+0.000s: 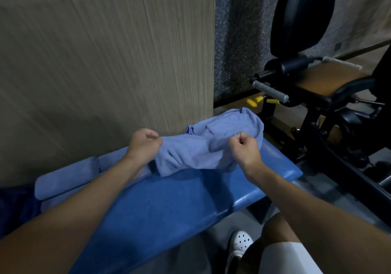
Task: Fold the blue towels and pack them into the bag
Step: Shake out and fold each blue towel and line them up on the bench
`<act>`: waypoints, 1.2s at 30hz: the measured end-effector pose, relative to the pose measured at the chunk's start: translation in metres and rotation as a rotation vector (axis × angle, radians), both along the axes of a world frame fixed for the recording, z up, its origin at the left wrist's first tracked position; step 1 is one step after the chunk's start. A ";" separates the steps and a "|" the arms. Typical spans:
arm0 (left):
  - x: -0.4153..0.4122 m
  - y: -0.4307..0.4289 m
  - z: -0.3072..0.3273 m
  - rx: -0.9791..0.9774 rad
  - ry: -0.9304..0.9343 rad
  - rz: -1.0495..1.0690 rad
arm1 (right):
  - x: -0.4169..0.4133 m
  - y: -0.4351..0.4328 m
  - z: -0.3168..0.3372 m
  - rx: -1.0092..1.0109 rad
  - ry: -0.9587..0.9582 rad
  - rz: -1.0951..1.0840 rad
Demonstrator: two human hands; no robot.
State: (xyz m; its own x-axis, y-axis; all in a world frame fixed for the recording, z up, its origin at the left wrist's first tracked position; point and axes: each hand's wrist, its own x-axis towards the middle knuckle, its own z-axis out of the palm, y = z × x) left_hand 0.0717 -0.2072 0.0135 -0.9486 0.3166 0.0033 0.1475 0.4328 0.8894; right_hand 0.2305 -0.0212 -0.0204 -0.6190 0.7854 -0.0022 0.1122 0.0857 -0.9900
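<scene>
My left hand (143,146) at the nine o'clock edge and right hand (246,150) at three o'clock each pinch the crumpled pale-blue cloth towel (190,153) in tightly curled fingers (148,135), over the blue padded desk (169,206), probably to spread it flat for folding.

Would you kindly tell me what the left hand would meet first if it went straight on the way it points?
The left hand, gripping the blue towel, would probably reach the wood-grain panel behind the bench first; depth is unclear.
</scene>
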 end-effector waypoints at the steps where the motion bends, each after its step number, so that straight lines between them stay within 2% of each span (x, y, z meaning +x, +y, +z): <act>1: 0.001 -0.003 0.010 0.033 0.014 0.033 | -0.002 -0.002 0.006 0.012 0.011 0.025; 8: 0.004 -0.043 0.075 0.143 0.172 0.109 | -0.014 -0.023 0.068 0.006 0.018 0.173; 13: -0.001 -0.077 0.112 0.261 0.260 0.187 | -0.021 -0.027 0.107 0.180 -0.021 0.263; 16: -0.004 -0.099 0.128 0.308 0.280 0.231 | -0.029 -0.025 0.124 0.261 -0.028 0.258; 21: -0.006 -0.125 0.149 0.406 0.240 0.263 | -0.040 -0.034 0.145 0.206 -0.006 0.145; 22: -0.005 -0.131 0.152 0.412 0.227 0.255 | -0.042 -0.039 0.151 0.161 -0.009 0.195; 25: -0.005 -0.149 0.160 0.395 0.222 0.246 | -0.041 -0.056 0.171 0.023 -0.072 0.568; 27: -0.006 -0.163 0.164 0.380 0.237 0.254 | -0.041 -0.064 0.180 0.247 -0.286 0.721; 28: -0.006 -0.169 0.166 0.366 0.244 0.255 | -0.043 -0.071 0.183 0.408 -0.384 0.732; 30: -0.009 -0.184 0.167 0.323 0.255 0.238 | -0.053 -0.080 0.186 0.595 -0.388 0.654; 33: -0.012 -0.203 0.164 0.269 0.276 0.207 | -0.072 -0.086 0.186 0.614 -0.254 0.503; 36: -0.013 -0.220 0.162 0.240 0.307 0.209 | -0.083 -0.091 0.186 0.569 -0.211 0.417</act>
State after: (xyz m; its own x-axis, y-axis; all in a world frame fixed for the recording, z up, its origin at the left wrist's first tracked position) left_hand 0.0590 -0.4271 0.1755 -0.9357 0.0738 0.3450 0.3518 0.2682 0.8968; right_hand 0.1476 -0.1123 0.1659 -0.8980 0.4000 0.1834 0.1412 0.6567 -0.7409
